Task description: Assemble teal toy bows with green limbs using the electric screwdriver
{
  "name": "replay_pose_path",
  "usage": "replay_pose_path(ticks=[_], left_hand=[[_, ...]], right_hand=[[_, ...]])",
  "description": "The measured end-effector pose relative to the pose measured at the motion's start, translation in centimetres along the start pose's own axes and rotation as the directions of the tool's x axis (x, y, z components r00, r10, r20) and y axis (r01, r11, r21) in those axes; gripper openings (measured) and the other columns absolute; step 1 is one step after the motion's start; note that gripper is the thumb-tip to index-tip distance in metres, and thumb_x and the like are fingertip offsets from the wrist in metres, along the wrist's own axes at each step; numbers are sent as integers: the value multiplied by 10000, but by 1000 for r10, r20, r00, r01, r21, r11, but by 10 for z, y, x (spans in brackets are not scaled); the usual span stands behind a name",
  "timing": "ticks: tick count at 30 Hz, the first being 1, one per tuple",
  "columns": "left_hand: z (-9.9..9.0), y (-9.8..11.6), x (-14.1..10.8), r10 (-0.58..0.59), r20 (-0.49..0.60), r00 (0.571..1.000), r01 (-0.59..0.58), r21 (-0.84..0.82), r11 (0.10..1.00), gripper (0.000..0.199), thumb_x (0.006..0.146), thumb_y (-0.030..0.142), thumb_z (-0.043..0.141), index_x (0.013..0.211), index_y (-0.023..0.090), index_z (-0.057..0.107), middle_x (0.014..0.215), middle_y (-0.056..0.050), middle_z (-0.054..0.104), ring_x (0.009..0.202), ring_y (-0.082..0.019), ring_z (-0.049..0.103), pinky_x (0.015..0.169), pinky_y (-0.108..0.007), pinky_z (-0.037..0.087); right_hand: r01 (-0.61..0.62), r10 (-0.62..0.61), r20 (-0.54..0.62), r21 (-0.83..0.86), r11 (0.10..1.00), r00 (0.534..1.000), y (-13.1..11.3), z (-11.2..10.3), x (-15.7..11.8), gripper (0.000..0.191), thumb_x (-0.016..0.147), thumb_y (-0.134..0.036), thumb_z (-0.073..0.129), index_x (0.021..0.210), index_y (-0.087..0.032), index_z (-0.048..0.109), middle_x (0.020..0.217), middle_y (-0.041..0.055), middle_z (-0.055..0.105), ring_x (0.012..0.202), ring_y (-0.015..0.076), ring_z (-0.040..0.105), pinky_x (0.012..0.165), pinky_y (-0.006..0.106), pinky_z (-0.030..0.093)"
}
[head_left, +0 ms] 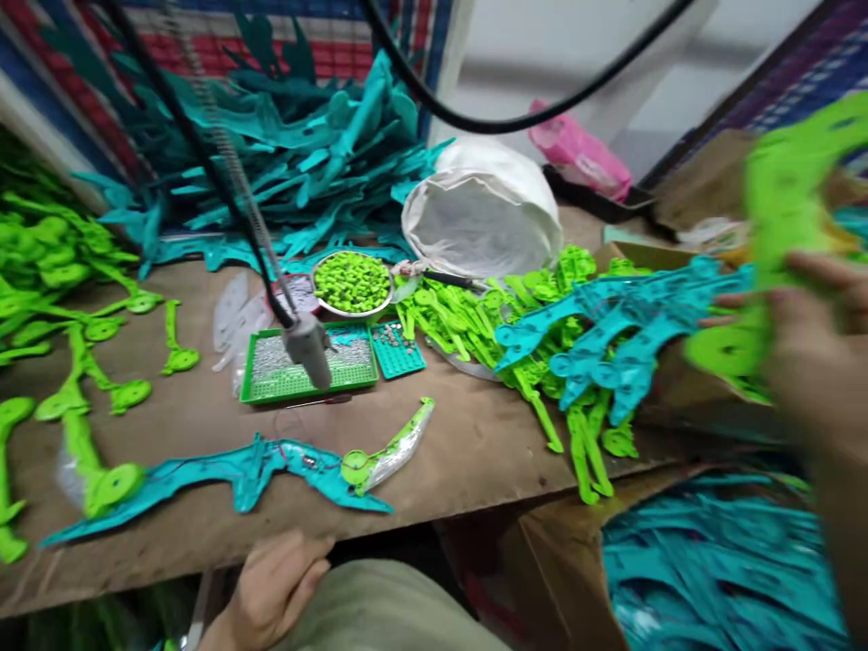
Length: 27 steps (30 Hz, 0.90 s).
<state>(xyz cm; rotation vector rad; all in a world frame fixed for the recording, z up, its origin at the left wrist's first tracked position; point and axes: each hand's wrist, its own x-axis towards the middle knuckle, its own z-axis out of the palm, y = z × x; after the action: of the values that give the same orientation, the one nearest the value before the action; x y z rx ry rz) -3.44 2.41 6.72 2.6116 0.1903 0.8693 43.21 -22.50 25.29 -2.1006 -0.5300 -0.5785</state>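
My right hand [806, 353], blurred, is raised at the right and closed around a bright green plastic part [779, 194] with a round disc at its lower end. My left hand [275, 579] rests by the table's front edge, its fingers curled together and nothing visible in them. Beyond it lies a long teal plastic bow-shaped piece [203, 475] with thin wires along it. A green arm with a clear cover [400, 448] sits at its right end. Another green arm [95, 470] lies across its left part.
An electric screwdriver [308, 348] hangs over a green tray of screws [254, 366]. Behind stand a bowl of small green pieces [353, 282] and a white sack [488, 208]. Teal parts [305, 154] are heaped at the back; green parts [448, 316] and a full box [570, 561] are right.
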Motion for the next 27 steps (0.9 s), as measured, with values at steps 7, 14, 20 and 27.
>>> replay_pose_path(ticks=[7, 14, 20, 27], left_hand=[[-20, -1, -11, -64, -97, 993, 64, 1, 998, 205, 999, 129, 522, 1035, 177, 718, 779, -35, 764, 676, -118, 725, 730, -189, 564], [-37, 0, -11, -88, -125, 988, 95, 51, 994, 181, 999, 138, 517, 965, 178, 690, 728, -19, 750, 622, -102, 711, 660, -152, 543], [-28, -7, -5, -47, -100, 994, 49, 18, 999, 154, 997, 138, 538, 981, 165, 689, 726, -25, 744, 598, -99, 690, 643, -183, 536], [-25, -8, 8, 4, -36, 999, -1, 82, 997, 143, 1027, 177, 537, 1003, 158, 676, 696, -19, 724, 572, -100, 658, 618, -205, 510]], right_hand=[[141, -159, 328, 79, 987, 931, -32, 184, -136, 457, 1017, -409, 405, 1349, -194, 633, 1033, 140, 797, 936, 269, 764, 925, 446, 597], [269, -238, 547, 23, 963, 802, 10, 243, -155, 472, 994, -211, 345, 1388, -151, 597, 1285, 179, 719, 1162, 280, 700, 1022, 447, 551], [311, -230, 559, -53, 949, 797, 14, 220, -123, 492, 967, -155, 390, 1423, -163, 572, 1230, 162, 735, 1151, 287, 698, 1022, 453, 547], [43, -100, 302, 190, 981, 948, -12, 135, -129, 262, 979, -437, 565, 1148, -242, 612, 1055, 100, 769, 916, 256, 771, 850, 422, 617]])
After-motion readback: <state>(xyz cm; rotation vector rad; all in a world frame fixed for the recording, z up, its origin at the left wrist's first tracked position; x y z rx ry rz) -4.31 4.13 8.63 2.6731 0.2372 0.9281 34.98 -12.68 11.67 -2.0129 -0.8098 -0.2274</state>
